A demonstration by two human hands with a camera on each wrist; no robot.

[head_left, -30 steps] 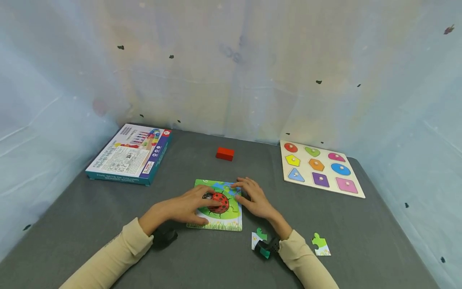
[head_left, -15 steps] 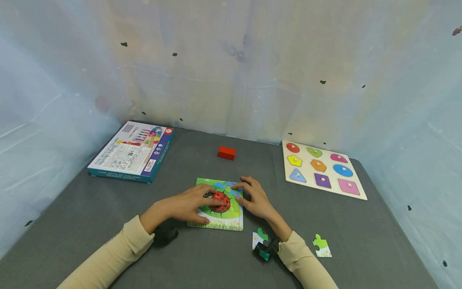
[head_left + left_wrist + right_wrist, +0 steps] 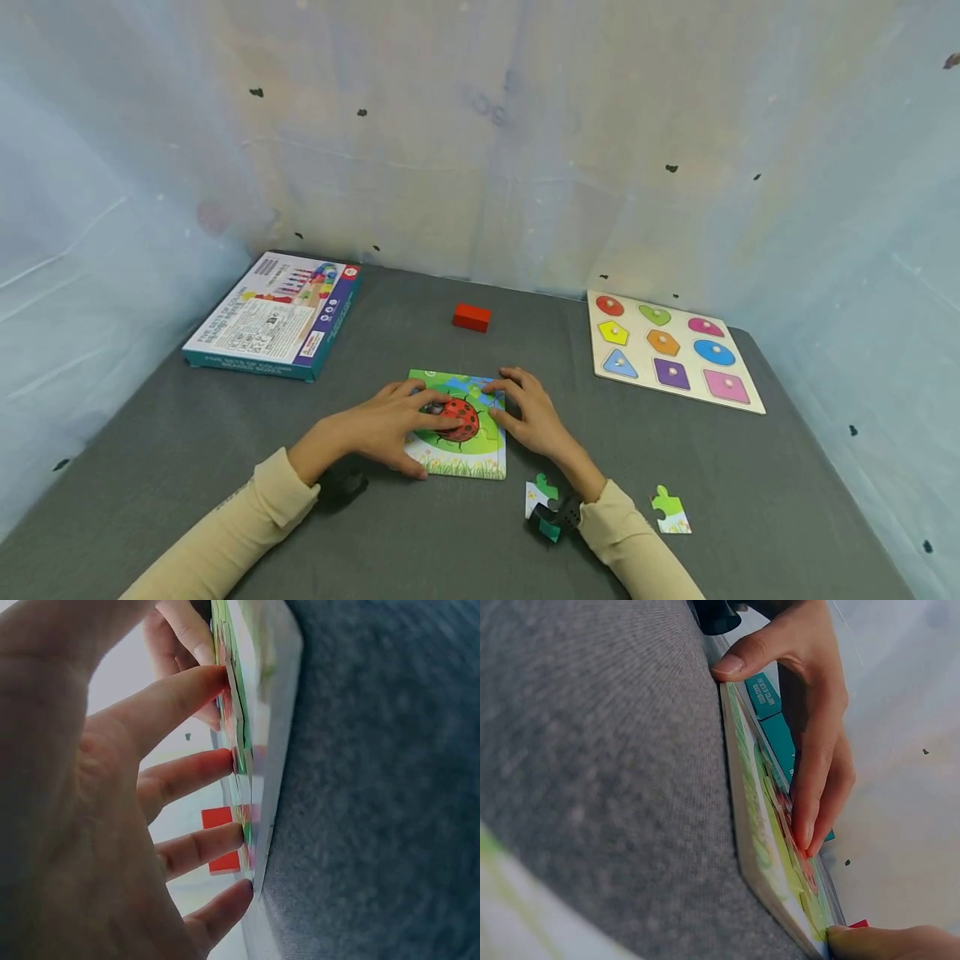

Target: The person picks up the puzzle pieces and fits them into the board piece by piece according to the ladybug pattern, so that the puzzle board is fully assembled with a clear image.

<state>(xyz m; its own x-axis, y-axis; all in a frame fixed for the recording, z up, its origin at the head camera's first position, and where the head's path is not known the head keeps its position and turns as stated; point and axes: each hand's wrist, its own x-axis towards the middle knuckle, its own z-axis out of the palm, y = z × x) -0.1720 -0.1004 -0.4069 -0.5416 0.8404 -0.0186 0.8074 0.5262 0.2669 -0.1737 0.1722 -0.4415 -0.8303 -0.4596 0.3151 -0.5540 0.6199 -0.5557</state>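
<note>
A ladybug jigsaw puzzle (image 3: 472, 462) in a flat board lies in the middle of the grey table. My left hand (image 3: 378, 425) reaches over its left side with fingers spread. Its fingertips touch the raised pieces in the left wrist view, and its thumb (image 3: 739, 664) is at the board's near left corner. My right hand (image 3: 532, 417) rests at the right edge, thumb and fingertips touching the board's rim and upper right part. Two loose jigsaw pieces lie nearer me: one (image 3: 535, 496) partly hidden under the right wrist's black device, another (image 3: 672, 512) farther right.
A boxed game (image 3: 270, 317) lies at the back left. Behind the puzzle sits a red block (image 3: 472, 317). A wooden shape board (image 3: 641, 367) with knobbed pieces is at the back right. Pale sheeting (image 3: 480, 167) hangs around the table (image 3: 420, 550).
My left thumb has slid toward me to the board's near left corner, and the left fingers have spread. The right hand stays in place. The head view has shifted slightly.
</note>
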